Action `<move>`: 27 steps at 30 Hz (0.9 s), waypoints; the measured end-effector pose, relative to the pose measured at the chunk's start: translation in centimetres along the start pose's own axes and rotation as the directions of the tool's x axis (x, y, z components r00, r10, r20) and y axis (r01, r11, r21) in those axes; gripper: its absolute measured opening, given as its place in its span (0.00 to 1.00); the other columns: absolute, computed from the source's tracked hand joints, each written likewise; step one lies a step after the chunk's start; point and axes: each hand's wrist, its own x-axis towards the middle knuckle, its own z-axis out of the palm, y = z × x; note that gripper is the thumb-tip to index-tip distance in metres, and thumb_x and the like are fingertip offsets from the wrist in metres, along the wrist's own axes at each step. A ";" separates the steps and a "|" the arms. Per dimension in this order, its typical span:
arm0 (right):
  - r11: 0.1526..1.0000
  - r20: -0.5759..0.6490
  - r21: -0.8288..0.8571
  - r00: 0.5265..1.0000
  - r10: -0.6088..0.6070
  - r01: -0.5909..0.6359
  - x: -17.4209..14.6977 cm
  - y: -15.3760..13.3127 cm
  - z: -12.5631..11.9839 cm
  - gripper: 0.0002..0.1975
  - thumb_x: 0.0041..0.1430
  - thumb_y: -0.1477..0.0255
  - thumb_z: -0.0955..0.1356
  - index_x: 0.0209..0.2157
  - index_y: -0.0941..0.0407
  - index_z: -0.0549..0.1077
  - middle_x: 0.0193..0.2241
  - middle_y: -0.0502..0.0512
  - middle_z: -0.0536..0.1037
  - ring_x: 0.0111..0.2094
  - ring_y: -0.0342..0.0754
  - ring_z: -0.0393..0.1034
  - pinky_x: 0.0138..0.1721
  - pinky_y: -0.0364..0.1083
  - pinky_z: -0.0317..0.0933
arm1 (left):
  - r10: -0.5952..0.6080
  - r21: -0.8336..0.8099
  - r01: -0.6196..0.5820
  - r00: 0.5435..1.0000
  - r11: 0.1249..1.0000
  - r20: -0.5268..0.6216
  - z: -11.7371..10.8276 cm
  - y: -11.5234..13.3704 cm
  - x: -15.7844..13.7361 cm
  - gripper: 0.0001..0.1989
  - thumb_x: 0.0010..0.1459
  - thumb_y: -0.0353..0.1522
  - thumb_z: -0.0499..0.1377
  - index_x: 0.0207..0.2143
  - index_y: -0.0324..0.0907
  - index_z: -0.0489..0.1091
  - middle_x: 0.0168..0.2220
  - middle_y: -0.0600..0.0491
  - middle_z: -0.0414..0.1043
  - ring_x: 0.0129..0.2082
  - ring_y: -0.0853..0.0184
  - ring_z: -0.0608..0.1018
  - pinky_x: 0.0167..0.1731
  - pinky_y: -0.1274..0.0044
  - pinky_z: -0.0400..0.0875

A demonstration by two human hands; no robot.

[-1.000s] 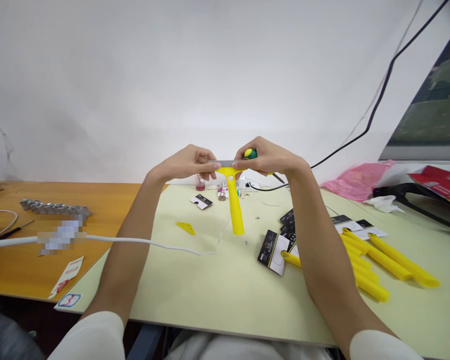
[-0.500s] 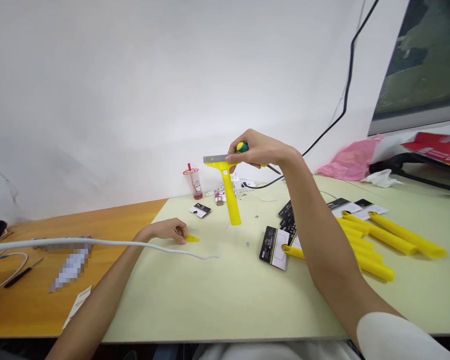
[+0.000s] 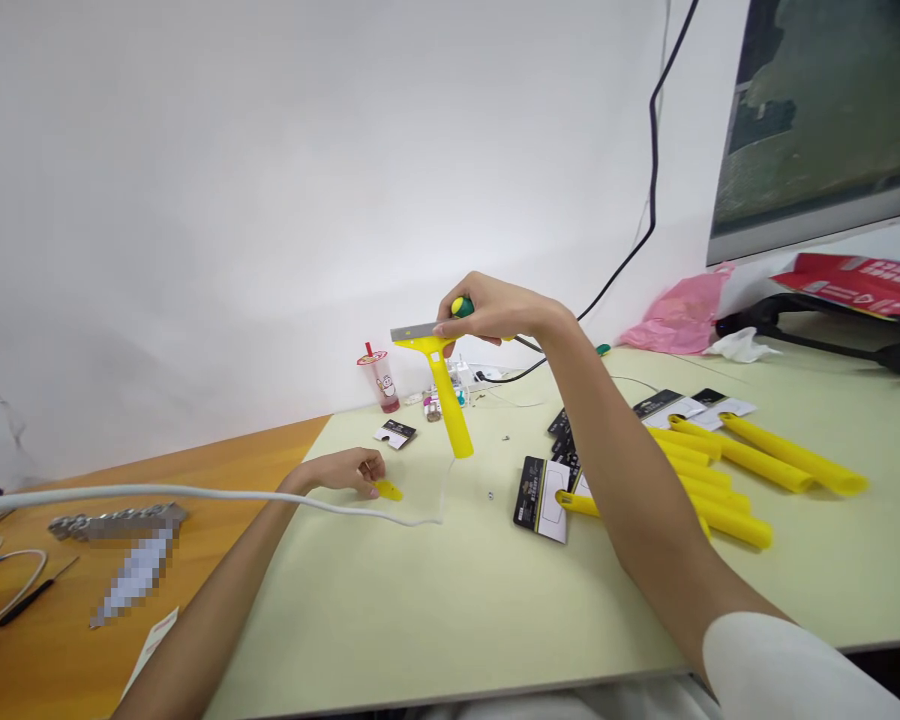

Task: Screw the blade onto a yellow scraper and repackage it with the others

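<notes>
My right hand (image 3: 487, 302) is closed around the head of a yellow scraper (image 3: 450, 400), raised above the table. Its grey metal blade strip (image 3: 412, 332) runs along the top, and the handle points down. A green-and-yellow screwdriver handle (image 3: 463, 307) also pokes out of this hand. Lower and to the left, my left hand (image 3: 351, 472) has its fingers curled onto a small flat yellow plastic piece (image 3: 388, 491) at the tabletop. The fingers hide part of that piece. To the right of it lies a tiny metal part (image 3: 491, 495), perhaps a nut.
Yellow handles (image 3: 765, 460) and black-and-white cards (image 3: 544, 500) lie at the right. A cup with a straw (image 3: 381, 382) stands near the wall. A white cable (image 3: 195, 492) crosses in front at the left. A black cable (image 3: 654, 150) hangs at the right.
My view has turned slightly right. The small yellow piece at my left hand now lies at a different angle. My right hand still holds the scraper raised, with little movement.
</notes>
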 end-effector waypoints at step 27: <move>0.999 -0.006 0.047 1.000 -0.028 0.028 -0.4 0.0 -0.6 0.08 0.67 0.71 0.74 0.35 0.61 0.83 0.35 0.59 0.88 0.16 0.36 0.57 0.15 0.43 0.51 | 0.283 -0.007 -0.729 0.274 0.684 -0.919 -9.6 16.9 -3.2 0.17 0.48 0.37 0.79 0.37 0.45 0.78 0.40 0.50 0.79 0.45 0.59 0.83 0.51 0.64 0.81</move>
